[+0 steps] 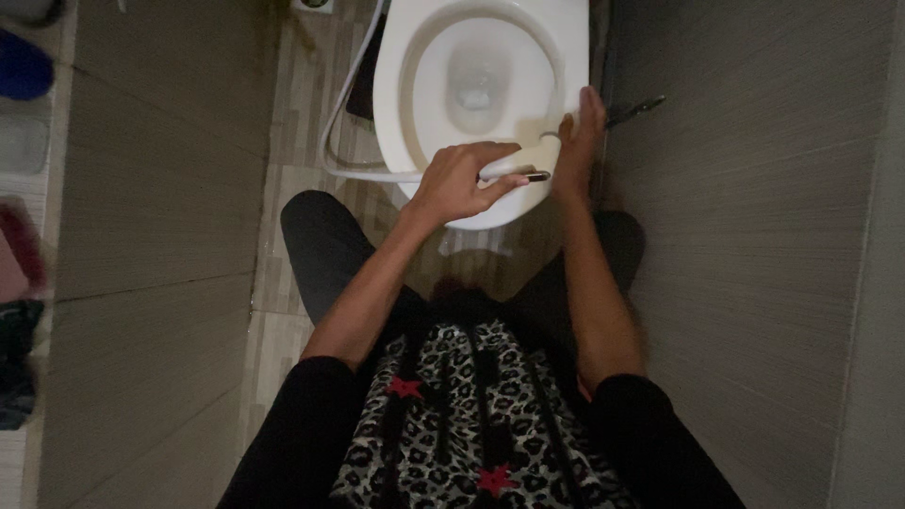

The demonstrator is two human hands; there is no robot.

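Both hands at toilet rim, grey wall just beside.

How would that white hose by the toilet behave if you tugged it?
The white hose curves loosely from the wall to the spray head in the left hand, so it is probably floppy and light. Its smooth surface may be slippery when wet.

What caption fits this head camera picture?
Left hand holds a white sprayer over the toilet; right hand grips its rim.
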